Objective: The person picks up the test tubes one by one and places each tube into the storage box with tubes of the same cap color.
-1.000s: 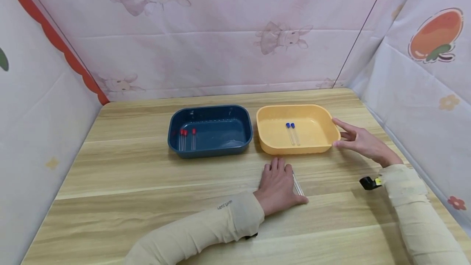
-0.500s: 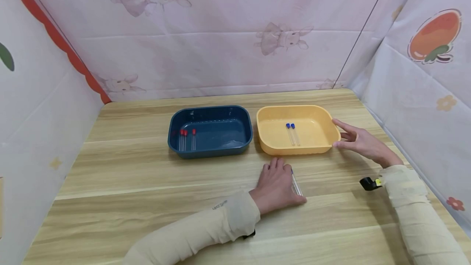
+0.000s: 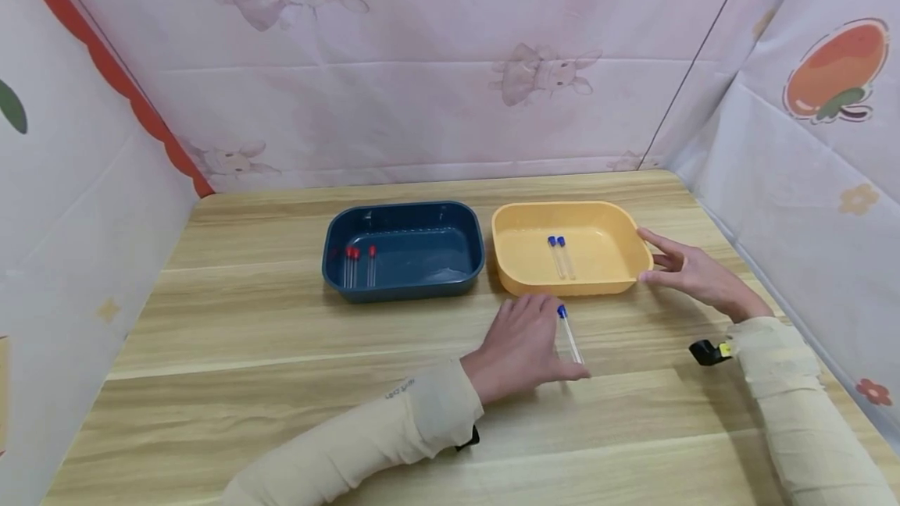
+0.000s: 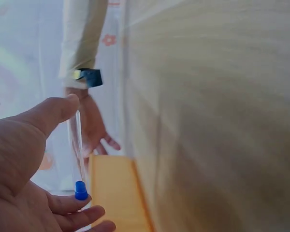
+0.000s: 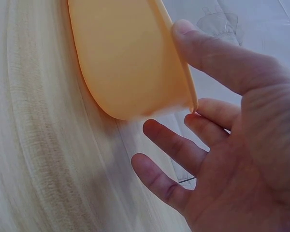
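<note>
My left hand (image 3: pixel 520 346) holds a clear test tube with a blue cap (image 3: pixel 570 338) just in front of the yellow basin. In the left wrist view, the thumb meets the plain end of the tube (image 4: pixel 75 145), and a finger touches the capped end. At the right end of the yellow basin (image 3: pixel 562 288) is my right hand (image 3: pixel 692 279), its thumb and forefinger touching the rim from outside. The right wrist view has the other fingers (image 5: pixel 157 176) spread and apart from the basin wall. Two blue-capped tubes (image 3: pixel 562 258) lie inside this basin.
To the left stands a dark blue basin (image 3: pixel 401 293) with 3 red-capped tubes (image 3: pixel 359 268) in it. Both basins sit toward the back of a wooden table (image 3: pixel 281 381). Fabric-covered walls (image 3: pixel 394 123) enclose the back and sides.
My left hand has risen slightly from the tabletop, bringing the blue-capped test tube up with it; more of the cap shows now. My right hand keeps its place at the yellow basin.
</note>
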Motion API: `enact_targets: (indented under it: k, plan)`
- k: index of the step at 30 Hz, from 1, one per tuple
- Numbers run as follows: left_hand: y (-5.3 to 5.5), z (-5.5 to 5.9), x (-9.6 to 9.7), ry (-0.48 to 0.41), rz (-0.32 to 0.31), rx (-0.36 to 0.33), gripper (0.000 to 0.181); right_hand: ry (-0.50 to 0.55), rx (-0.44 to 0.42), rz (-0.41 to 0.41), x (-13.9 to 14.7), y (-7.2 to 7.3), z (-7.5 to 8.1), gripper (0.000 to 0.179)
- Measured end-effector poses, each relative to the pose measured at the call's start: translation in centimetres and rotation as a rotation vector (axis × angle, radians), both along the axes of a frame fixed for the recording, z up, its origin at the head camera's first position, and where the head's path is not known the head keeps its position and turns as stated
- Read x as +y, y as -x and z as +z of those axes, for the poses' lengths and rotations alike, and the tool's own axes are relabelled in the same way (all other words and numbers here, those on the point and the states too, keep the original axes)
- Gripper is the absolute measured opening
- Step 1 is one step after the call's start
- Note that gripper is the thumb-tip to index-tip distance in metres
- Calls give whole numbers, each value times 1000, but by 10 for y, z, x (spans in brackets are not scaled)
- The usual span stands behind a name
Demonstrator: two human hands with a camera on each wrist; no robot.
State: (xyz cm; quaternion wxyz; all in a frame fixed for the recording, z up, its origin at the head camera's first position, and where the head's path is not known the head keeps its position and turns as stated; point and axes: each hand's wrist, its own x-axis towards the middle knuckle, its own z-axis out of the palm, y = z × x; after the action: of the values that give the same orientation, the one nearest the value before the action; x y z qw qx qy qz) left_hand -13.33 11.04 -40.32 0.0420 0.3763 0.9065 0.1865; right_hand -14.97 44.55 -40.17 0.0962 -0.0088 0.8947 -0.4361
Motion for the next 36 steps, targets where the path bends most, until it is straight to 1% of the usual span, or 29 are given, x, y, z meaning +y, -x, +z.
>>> enact_targets:
  k: [5,7,12,18,21,25,28,32,36]
  plan:
    - [12,15,-3,-45,-25,20,94,-2,1,2,0,0,0,78]
    - [17,21,-3,-58,-26,19,94,-3,-1,3,0,0,0,78]
    - [31,32,-3,-97,-3,33,97,6,3,4,1,-1,-1,78]
    - [50,42,-3,-132,16,71,88,3,6,-5,1,0,-3,79]
    - [61,47,-4,-135,31,62,90,11,7,-5,1,1,-3,79]
    - [73,49,-5,-129,32,51,92,23,11,2,1,2,-4,79]
    - [81,49,-5,-117,23,61,91,17,12,6,1,2,-4,79]
    - [88,47,-2,-108,21,57,90,10,13,5,1,2,-3,79]
    - [95,43,1,-103,36,41,88,15,5,2,1,1,-3,78]
